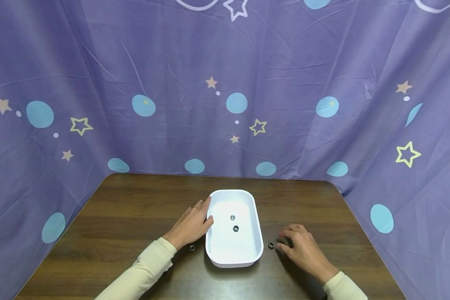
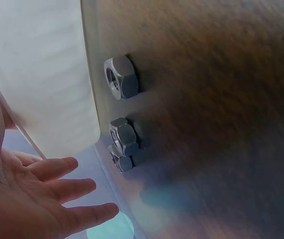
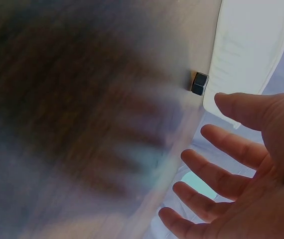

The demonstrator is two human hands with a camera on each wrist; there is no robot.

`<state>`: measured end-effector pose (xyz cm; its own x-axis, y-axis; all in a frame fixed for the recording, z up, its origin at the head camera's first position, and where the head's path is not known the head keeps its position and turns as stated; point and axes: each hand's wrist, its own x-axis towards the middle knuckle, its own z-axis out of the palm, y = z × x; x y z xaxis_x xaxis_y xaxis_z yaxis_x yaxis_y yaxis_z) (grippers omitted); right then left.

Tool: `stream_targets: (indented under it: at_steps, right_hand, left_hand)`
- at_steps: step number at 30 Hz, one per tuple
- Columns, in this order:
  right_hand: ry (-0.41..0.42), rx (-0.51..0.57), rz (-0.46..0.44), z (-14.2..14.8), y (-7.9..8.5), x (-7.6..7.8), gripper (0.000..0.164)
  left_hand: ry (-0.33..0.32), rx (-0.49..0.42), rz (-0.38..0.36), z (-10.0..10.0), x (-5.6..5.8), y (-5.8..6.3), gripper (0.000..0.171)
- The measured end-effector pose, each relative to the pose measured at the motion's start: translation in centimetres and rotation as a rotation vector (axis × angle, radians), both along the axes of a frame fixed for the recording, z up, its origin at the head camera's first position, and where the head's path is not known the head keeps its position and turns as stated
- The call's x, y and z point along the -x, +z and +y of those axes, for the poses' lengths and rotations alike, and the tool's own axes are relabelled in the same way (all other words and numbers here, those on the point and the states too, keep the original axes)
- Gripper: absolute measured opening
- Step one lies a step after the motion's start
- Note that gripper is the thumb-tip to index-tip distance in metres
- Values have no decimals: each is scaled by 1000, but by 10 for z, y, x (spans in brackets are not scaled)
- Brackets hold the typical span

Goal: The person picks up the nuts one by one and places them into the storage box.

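A white rectangular tray point(image 1: 234, 256) stands on the wooden table, with two metal hex nuts point(image 1: 236, 228) lying inside it. At its left rim rests my left hand point(image 1: 191, 225), thumb and index finger over the edge, the other fingers extended outside. Below that hand, the left wrist view has three hex nuts point(image 2: 122, 77) on the table beside the tray. My right hand point(image 1: 301, 250) hovers right of the tray, fingers spread and loosely bent, with nothing between them. Close to its thumb tip lies a dark hex nut point(image 1: 271, 245), which the right wrist view places near the tray wall.
The brown wooden table point(image 1: 135, 200) extends around the tray on all sides. A purple curtain point(image 1: 187, 137) with stars and blue spots hangs along the table's back and sides. Another nut point(image 1: 192, 247) shows near the left wrist in the head view.
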<state>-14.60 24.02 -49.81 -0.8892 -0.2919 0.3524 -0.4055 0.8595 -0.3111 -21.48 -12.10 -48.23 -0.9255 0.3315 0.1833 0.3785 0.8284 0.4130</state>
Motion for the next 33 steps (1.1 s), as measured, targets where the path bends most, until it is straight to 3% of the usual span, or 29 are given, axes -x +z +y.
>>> stream_targets:
  at_steps: [22,33]
  right_hand:
    - [74,-24,-30,-5,-9,2,26]
    - [73,-40,-36,-8,-10,3,25]
  left_hand:
    - [20,5,-13,0,-3,-1,62]
    - [29,9,-12,2,-3,-1,63]
